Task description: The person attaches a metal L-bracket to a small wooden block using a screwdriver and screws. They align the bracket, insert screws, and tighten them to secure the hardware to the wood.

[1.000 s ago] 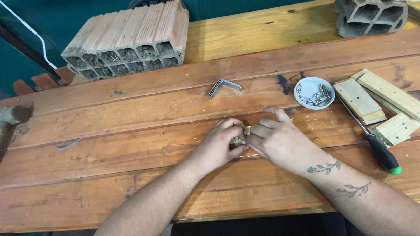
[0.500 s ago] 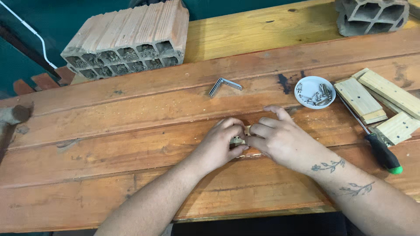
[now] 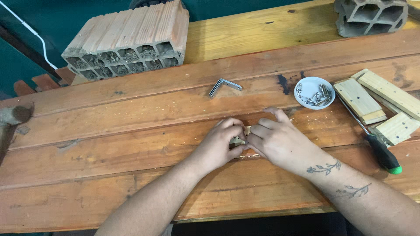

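My left hand [image 3: 218, 144] and my right hand [image 3: 280, 140] meet at the middle of a wooden plank workbench [image 3: 131, 131]. Both hands pinch a small pale piece [image 3: 239, 140] between their fingertips; most of it is hidden by the fingers. A metal corner bracket [image 3: 224, 85] lies on the planks a little beyond the hands. To the right of it stands a small white dish [image 3: 314, 91] with several screws in it.
A hollow clay brick [image 3: 127, 39] rests at the back left, another hollow block [image 3: 372, 15] at the back right. Several short wood pieces [image 3: 380, 98] lie at the right edge. A screwdriver [image 3: 372, 135] with a black and green handle lies beside them.
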